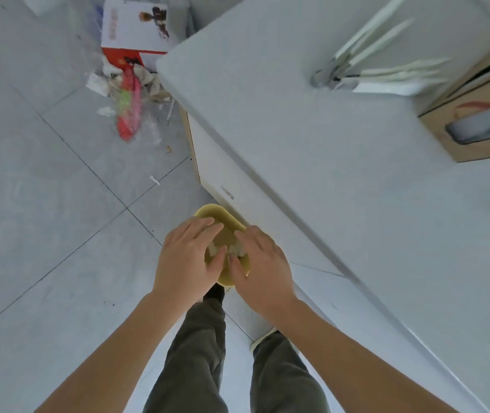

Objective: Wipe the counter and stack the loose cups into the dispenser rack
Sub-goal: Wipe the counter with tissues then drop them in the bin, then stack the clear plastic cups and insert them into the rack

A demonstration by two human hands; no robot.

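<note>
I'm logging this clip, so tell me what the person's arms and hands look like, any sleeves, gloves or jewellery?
Both forearms are bare up to the frame edge, with no sleeves showing. The left hand and right hand wear no gloves, and no rings, watch or bracelets are visible.

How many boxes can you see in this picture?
2. A brown cardboard box sits on the counter at the right edge. A white and red printed box stands on the floor at top left, behind the litter. Others may lie outside the view.
</note>
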